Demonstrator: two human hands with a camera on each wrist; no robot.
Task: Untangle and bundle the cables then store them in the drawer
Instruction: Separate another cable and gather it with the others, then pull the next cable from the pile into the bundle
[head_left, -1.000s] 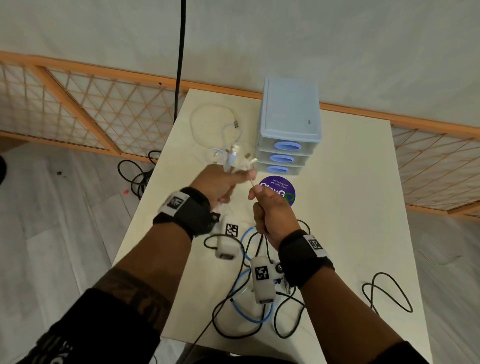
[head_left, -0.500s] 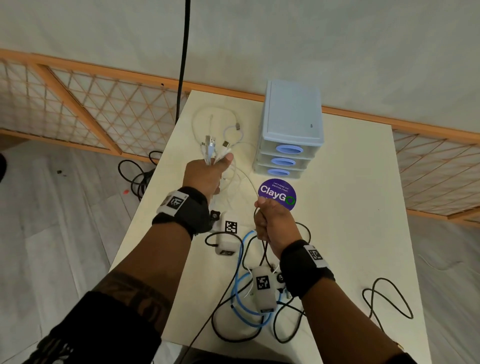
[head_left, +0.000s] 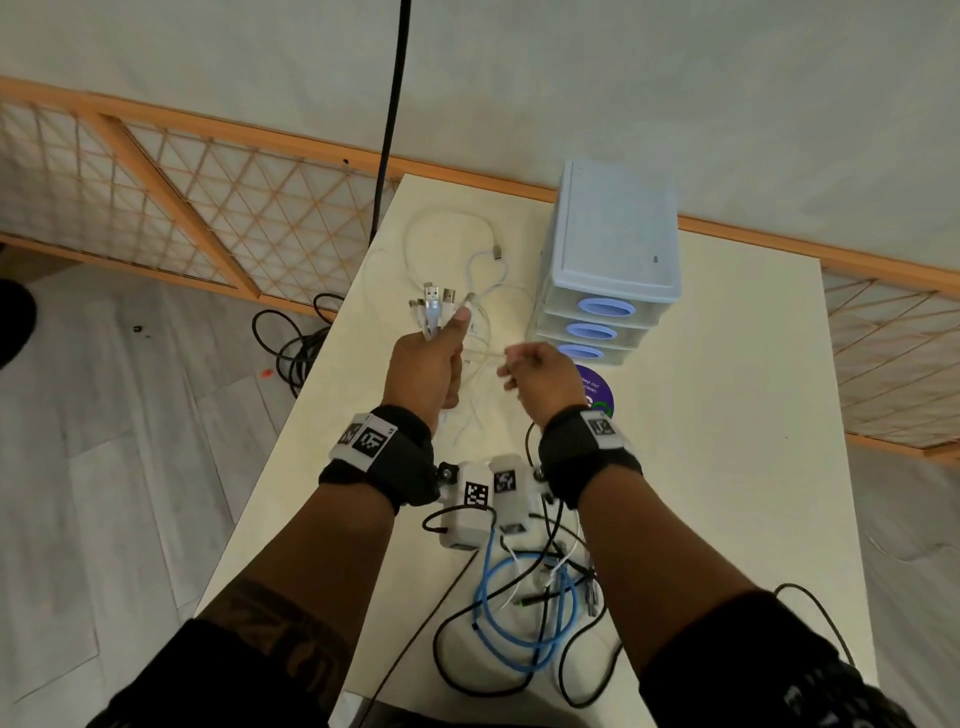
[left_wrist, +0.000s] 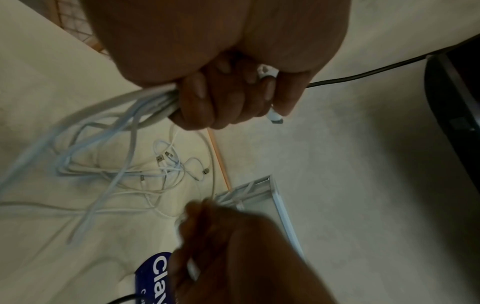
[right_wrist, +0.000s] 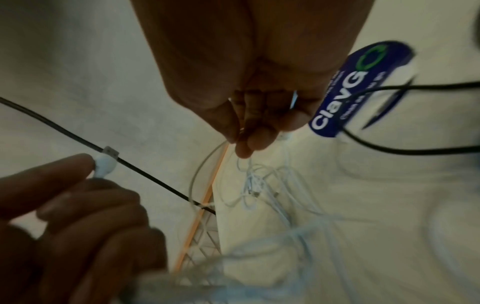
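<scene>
My left hand (head_left: 427, 364) grips a bunch of white cables (head_left: 435, 306) in its fist, with several plug ends sticking up above the thumb. In the left wrist view the fingers (left_wrist: 221, 102) wrap the white cables (left_wrist: 124, 115), which trail down to the table. My right hand (head_left: 537, 376) is just right of it and pinches one thin white cable (right_wrist: 205, 164) between thumb and fingertips (right_wrist: 249, 142). More white cables (head_left: 467, 249) lie loose on the table behind the hands. The pale blue drawer unit (head_left: 613, 260) stands at the back with all three drawers closed.
A tangle of blue cable (head_left: 524, 613) and black cables (head_left: 457, 654) lies at the near edge of the cream table (head_left: 727, 467). A purple round sticker (head_left: 597, 395) sits before the drawers. A black cord (head_left: 389, 119) hangs at the back left; floor cables (head_left: 296, 343) lie left.
My right hand has moved up and forward, from near the sticker to beside my left hand, still on a white cable. My left hand stays raised with the bunch.
</scene>
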